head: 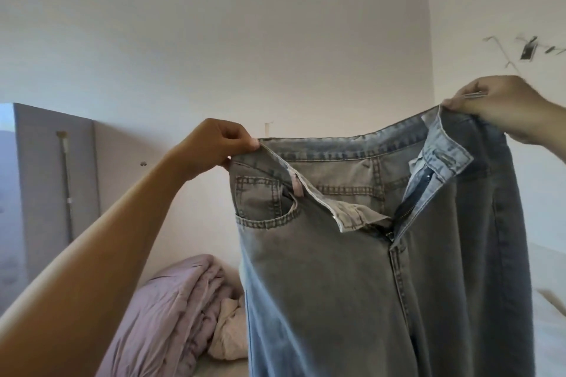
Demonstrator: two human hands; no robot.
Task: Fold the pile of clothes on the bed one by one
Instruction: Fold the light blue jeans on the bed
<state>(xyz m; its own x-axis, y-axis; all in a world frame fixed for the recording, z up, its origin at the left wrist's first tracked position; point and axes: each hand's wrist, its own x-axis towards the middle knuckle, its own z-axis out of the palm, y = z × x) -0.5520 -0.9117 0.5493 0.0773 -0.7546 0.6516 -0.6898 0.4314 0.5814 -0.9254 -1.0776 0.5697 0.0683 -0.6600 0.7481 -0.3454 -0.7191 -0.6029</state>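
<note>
A pair of light blue jeans [352, 269] hangs in the air in front of me, held up by the waistband. The fly is unzipped and the front flaps fall open. My left hand [219, 147] pinches the waistband's left corner. My right hand [502, 107] grips the right corner, a little higher. The legs drop out of view at the bottom. The rest of the clothes pile is hidden behind the jeans.
A folded pink quilt [171, 312] and a pale crumpled cloth [229, 333] lie on the bed at lower left. A grey padded headboard [55, 180] stands at the left wall. White bedding [548, 300] shows at the right edge.
</note>
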